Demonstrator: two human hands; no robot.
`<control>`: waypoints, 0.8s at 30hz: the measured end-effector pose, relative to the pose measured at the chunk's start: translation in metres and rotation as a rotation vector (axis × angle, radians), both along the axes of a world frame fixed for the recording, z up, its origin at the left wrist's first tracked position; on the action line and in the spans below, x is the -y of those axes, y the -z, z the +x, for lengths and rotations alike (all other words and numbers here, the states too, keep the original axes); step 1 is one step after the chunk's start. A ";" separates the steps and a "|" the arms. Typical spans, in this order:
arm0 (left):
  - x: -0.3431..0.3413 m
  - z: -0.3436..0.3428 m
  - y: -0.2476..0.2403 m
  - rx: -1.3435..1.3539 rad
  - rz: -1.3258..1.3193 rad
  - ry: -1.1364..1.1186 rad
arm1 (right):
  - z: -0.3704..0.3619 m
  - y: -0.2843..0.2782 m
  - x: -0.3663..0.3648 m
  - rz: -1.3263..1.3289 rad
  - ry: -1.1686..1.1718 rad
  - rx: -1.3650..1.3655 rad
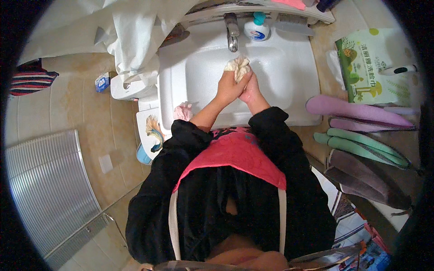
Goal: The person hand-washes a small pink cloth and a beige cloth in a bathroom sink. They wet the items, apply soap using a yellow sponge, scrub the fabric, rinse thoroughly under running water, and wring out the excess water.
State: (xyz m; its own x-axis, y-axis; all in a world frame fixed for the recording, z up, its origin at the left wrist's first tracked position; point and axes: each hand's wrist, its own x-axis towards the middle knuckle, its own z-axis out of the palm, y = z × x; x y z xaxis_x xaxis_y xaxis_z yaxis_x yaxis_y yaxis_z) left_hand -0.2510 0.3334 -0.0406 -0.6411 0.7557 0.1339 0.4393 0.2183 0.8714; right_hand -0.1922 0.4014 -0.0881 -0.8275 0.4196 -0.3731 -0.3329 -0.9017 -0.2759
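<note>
Over the white sink (199,77), my left hand (229,86) and my right hand (254,90) press together around a crumpled cream-coloured cloth (239,67). Both hands are closed on it, and its bunched upper part sticks out beyond my fingers. Just above the cloth is the chrome faucet (232,35); whether water runs from it I cannot make out. A crumpled pink cloth (183,111) lies at the sink's near left corner, beside my left forearm.
A white pump bottle (257,30) with a teal top stands behind the sink, right of the faucet. Purple (348,107), green (368,147) and grey towels (364,176) hang at right, near a green-and-white package (379,67). A white curtain (131,40) hangs at upper left.
</note>
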 end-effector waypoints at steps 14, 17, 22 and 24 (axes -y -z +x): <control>-0.001 0.009 0.027 0.781 0.220 -0.143 | 0.012 -0.044 0.022 1.791 0.291 0.789; 0.002 0.005 0.017 0.896 0.017 -0.117 | 0.010 -0.055 0.007 1.884 0.204 0.649; 0.018 -0.007 -0.003 1.420 0.194 0.132 | -0.003 -0.052 -0.043 1.201 -0.446 0.205; 0.014 -0.014 -0.003 1.627 0.319 0.205 | -0.004 -0.059 -0.053 0.804 -0.585 0.122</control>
